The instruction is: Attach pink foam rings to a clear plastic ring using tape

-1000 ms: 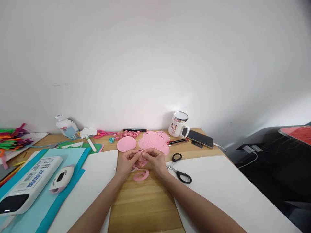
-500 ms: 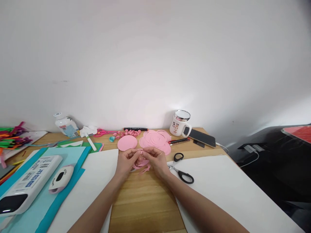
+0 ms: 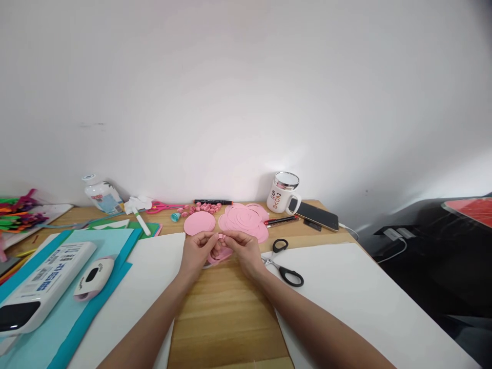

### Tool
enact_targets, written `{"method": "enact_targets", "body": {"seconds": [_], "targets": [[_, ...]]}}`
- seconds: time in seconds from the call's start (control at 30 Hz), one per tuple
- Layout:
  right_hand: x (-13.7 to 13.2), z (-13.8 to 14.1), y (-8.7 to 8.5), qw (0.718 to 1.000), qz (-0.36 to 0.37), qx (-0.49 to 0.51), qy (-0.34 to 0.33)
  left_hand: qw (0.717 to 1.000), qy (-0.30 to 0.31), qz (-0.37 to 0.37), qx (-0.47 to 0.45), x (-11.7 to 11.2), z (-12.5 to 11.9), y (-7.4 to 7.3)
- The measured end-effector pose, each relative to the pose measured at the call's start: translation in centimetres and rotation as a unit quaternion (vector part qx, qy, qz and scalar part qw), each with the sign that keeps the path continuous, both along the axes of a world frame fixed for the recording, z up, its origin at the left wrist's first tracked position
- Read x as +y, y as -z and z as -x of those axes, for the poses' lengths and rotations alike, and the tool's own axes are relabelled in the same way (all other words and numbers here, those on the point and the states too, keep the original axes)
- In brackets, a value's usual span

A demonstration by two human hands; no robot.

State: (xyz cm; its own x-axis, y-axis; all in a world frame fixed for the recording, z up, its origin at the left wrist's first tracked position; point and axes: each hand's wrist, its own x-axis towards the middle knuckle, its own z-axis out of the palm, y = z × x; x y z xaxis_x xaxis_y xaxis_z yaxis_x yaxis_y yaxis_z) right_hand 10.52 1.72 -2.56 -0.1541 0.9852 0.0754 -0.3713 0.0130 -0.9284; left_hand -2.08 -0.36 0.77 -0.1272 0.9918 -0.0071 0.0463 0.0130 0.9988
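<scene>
My left hand (image 3: 197, 251) and my right hand (image 3: 243, 249) meet over the wooden table (image 3: 226, 312), fingertips pinched together on a pink paper spiral strip (image 3: 220, 253). The strip curls between and just under the fingers. Right behind the hands lie a pink paper circle (image 3: 199, 223) and a pile of pink spiral-cut circles (image 3: 245, 220). Several small rolled pink paper pieces (image 3: 203, 207) sit further back. Black-handled scissors (image 3: 283, 265) lie just right of my right hand.
White sheets (image 3: 357, 302) flank the wood strip, with blue paper (image 3: 77, 287), a white device (image 3: 42, 284) and a paper punch (image 3: 93, 277) at left. A mug (image 3: 283, 192), phone (image 3: 317, 216), pens (image 3: 282, 221), marker (image 3: 212, 202), pink scissors (image 3: 161, 207) and bottle (image 3: 100, 195) line the wall.
The loose tail of the pink strip that lay on the table has been drawn up into my fingers. Both hands stayed in place, still pinched together.
</scene>
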Motion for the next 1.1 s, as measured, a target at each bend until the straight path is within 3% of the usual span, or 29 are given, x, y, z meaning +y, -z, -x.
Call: {"method": "enact_targets", "body": {"seconds": [1.1], "targets": [[0.16,-0.02,-0.15,0.999,0.025,0.021,0.021,1.000,-0.001,0.021,-0.010,0.02,-0.32,-0.03]]}}
